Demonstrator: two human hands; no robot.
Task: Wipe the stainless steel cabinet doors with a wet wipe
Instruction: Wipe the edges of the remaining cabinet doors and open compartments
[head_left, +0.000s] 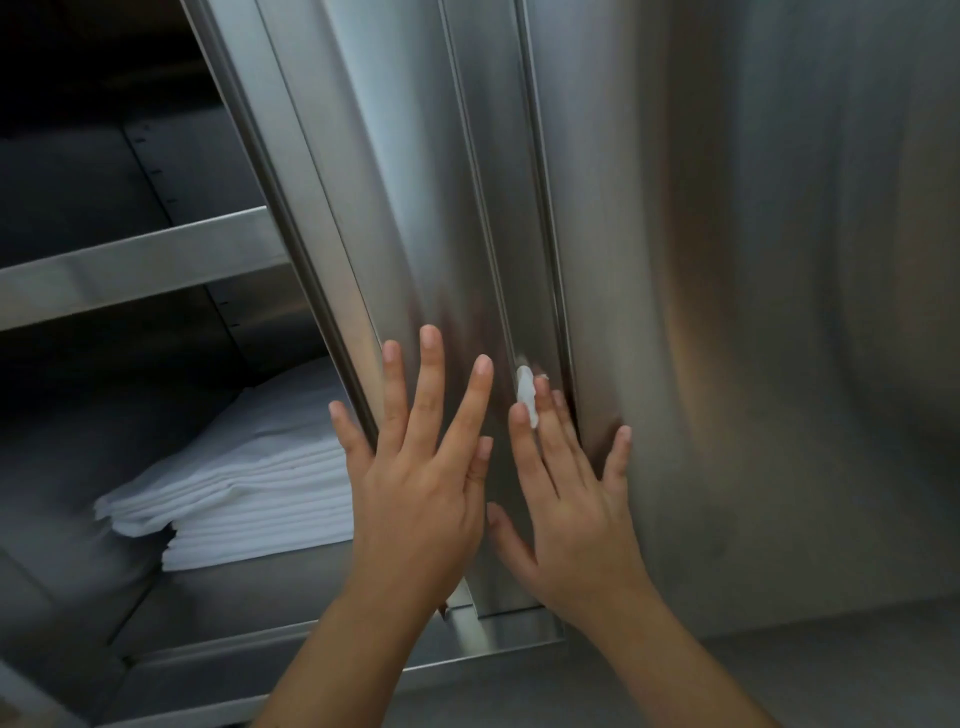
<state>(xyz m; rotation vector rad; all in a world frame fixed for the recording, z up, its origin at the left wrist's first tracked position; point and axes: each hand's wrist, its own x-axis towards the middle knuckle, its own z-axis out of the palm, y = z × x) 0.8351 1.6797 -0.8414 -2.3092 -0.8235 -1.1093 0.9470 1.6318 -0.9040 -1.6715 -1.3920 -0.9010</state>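
Two stainless steel sliding cabinet doors fill the view: the left door (415, 208) overlaps the right door (753, 312) at a vertical channel. My left hand (415, 483) lies flat with spread straight fingers on the left door near its left edge. My right hand (571, 499) presses straight fingers into the channel between the doors, with a small white wet wipe (527, 395) under its fingertips. Most of the wipe is hidden by the fingers.
The cabinet stands open on the left, showing a steel shelf (140, 265) above and a stack of folded white cloths (249, 483) on the lower shelf. A bottom track rail (509, 639) runs below the doors.
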